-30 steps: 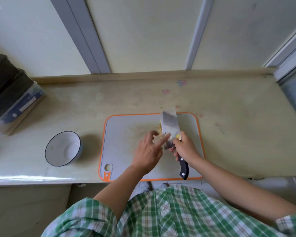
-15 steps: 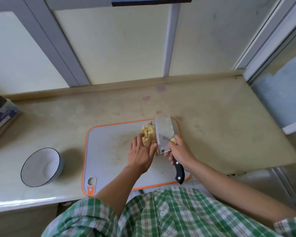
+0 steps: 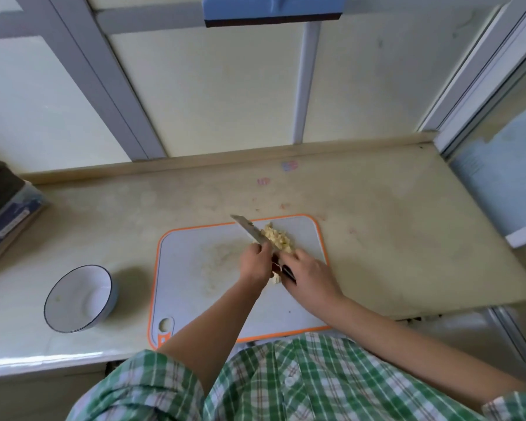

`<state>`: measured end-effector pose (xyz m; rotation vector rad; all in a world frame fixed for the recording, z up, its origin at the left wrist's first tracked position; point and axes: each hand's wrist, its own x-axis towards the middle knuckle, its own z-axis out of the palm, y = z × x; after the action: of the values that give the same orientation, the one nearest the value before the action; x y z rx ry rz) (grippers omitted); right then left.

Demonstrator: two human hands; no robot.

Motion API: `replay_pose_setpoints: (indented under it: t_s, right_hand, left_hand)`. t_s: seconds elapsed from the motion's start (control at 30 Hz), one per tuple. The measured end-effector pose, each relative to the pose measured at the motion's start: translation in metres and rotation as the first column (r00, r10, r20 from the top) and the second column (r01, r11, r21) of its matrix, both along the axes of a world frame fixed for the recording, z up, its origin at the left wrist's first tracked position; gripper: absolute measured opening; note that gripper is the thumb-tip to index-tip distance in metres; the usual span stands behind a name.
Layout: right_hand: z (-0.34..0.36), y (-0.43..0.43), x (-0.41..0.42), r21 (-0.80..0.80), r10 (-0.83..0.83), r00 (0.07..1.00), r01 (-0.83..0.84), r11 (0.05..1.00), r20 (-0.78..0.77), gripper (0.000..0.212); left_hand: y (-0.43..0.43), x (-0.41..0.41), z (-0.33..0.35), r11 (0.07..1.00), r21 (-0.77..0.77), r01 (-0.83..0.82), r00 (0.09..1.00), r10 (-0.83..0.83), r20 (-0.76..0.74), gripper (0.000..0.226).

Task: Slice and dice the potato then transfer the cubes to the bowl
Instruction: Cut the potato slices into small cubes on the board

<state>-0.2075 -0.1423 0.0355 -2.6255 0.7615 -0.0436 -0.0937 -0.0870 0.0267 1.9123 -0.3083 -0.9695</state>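
Gathering potato cubes (image 3: 278, 238) against knife (image 3: 249, 230), seemingly — right hand (image 3: 312, 276) grasps handle, left hand (image 3: 255, 264) grip unclear; next, steady carry to bowl (image 3: 76, 299) at 8 o'clock

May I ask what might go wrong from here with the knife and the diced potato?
The left hand sits right against the blade of the knife, which the right hand grips by the handle; a slip might nick a finger. The potato cubes are piled near the far edge of the cutting board, so a push could scatter some onto the counter. The bowl stands off the board to the left; cubes might drop on the way.
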Motion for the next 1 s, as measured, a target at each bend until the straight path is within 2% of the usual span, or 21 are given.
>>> replay_pose_setpoints:
  t_s: [0.07,0.2,0.33,0.4,0.5,0.63,0.77,0.87,0.93,1.0]
  right_hand:
    - [-0.001,0.002,0.000,0.047,0.043,0.999,-0.044,0.998,0.006,0.034]
    - [-0.008,-0.009,0.002,0.210,-0.013,0.993,-0.012,0.978,0.120,0.053]
    - [-0.019,-0.008,0.012,0.313,0.151,0.988,-0.137,0.940,-0.023,0.050]
    - [-0.026,-0.012,0.014,0.335,0.104,0.992,-0.074,0.939,-0.073,0.046]
    - [-0.031,-0.019,0.015,0.304,0.044,0.994,-0.013,0.953,-0.095,0.050]
    - [-0.030,-0.007,0.025,0.362,0.172,0.985,-0.164,0.918,0.008,0.050]
    - [-0.038,-0.008,0.034,0.327,0.055,0.995,-0.027,0.944,-0.078,0.069]
    - [-0.034,-0.007,0.039,0.289,0.083,0.993,-0.054,0.956,-0.087,0.058]
    - [-0.028,0.000,0.043,0.322,0.143,0.989,-0.122,0.939,-0.044,0.055]
    - [-0.028,0.003,0.047,0.317,0.143,0.987,-0.112,0.942,-0.077,0.052]
  left_hand:
    - [0.006,0.003,-0.007,0.995,0.000,-0.104,0.994,0.104,-0.025,0.025]
    - [0.019,0.010,-0.005,0.978,-0.041,-0.206,0.974,0.201,-0.107,0.026]
    - [0.025,0.011,0.002,0.968,-0.088,-0.236,0.968,0.225,-0.115,0.028]
    - [0.028,0.012,0.002,0.968,-0.079,-0.237,0.969,0.229,-0.094,0.028]
    - [0.033,0.015,0.002,0.968,-0.022,-0.251,0.967,0.250,-0.054,0.028]
    - [0.039,0.017,-0.001,0.972,-0.052,-0.228,0.972,0.224,-0.069,0.027]
    - [0.044,0.019,0.001,0.977,-0.041,-0.209,0.977,0.207,-0.043,0.030]
    - [0.049,0.021,-0.003,0.982,-0.015,-0.187,0.982,0.187,0.009,0.030]
    - [0.053,0.022,-0.002,0.981,-0.041,-0.188,0.982,0.187,-0.025,0.031]
    - [0.055,0.021,0.000,0.980,-0.051,-0.190,0.981,0.188,-0.043,0.030]
